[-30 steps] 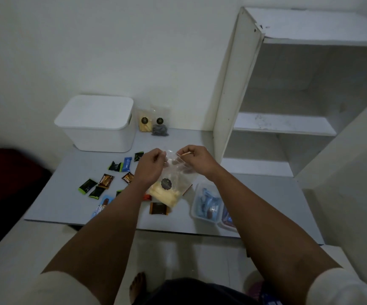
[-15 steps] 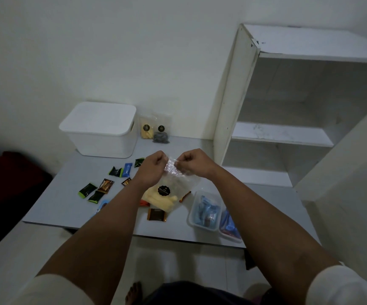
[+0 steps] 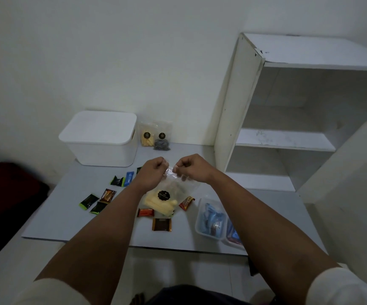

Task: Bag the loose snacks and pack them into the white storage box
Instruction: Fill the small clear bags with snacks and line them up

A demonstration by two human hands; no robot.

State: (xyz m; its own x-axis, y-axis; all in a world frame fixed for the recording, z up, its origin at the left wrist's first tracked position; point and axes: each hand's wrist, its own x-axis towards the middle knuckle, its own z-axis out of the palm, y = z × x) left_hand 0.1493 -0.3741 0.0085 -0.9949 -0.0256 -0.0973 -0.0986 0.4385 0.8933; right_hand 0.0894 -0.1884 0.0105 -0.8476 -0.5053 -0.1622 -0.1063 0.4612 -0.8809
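Both hands pinch the top edge of a clear plastic bag (image 3: 167,194) with a black round sticker and pale yellow snacks at its bottom. My left hand (image 3: 153,171) grips the left part of that edge, my right hand (image 3: 192,168) the right part. The bag hangs just above the grey table (image 3: 52,219). Loose snack packets lie around it: green-black ones (image 3: 89,201), a blue one (image 3: 129,178), a brown one (image 3: 161,224), an orange one (image 3: 145,212). The white storage box (image 3: 102,138) stands at the back left with its lid on.
Two filled clear bags (image 3: 155,137) lean on the wall beside the box. A clear plastic tub (image 3: 211,219) with blue wrappers sits near the table's front right. A white shelf unit (image 3: 288,119) stands at the right. A dark red object (image 3: 6,186) lies left of the table.
My hands stay pinched on the bag's top edge and have shifted a little along it. The camera has tilted slightly, so the scene sits lower in view.
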